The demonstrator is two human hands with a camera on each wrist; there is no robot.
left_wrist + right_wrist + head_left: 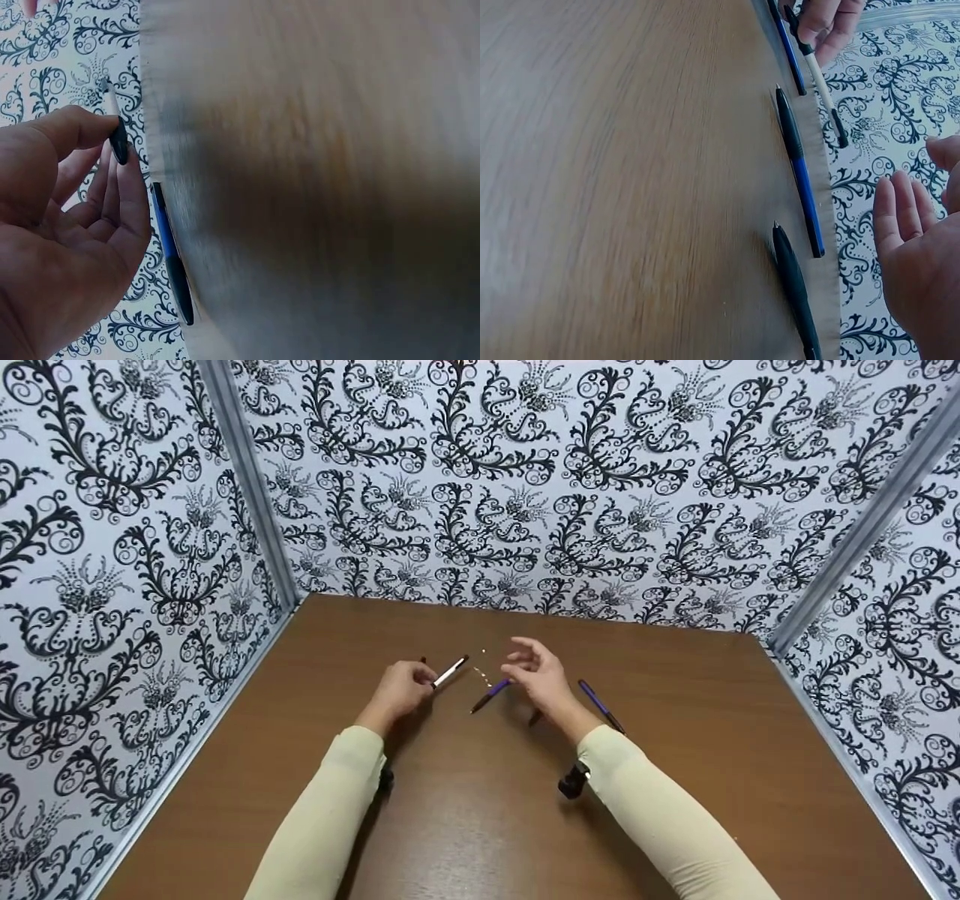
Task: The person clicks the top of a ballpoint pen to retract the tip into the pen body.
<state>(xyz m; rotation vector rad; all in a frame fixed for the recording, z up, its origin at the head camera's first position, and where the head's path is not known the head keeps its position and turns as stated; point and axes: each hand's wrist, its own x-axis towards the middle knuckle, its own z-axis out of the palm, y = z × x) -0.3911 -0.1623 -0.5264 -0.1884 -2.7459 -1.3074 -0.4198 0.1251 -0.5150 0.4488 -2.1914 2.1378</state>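
My left hand (405, 686) pinches a white pen with black ends (450, 671) by one end, and the pen points up and right toward my right hand. In the left wrist view the thumb and fingers (124, 172) close on the pen's black tip (118, 140). My right hand (534, 669) hovers open with relaxed fingers and holds nothing; in the right wrist view its fingers (900, 217) are spread beside the table edge. A blue pen (491, 695) lies on the table just under and left of it.
A brown table (465, 810) is walled in by patterned panels on three sides. Another blue pen (600, 705) lies right of my right hand. The right wrist view shows a blue pen (799, 172) and a black pen (795, 289) lying on the wood.
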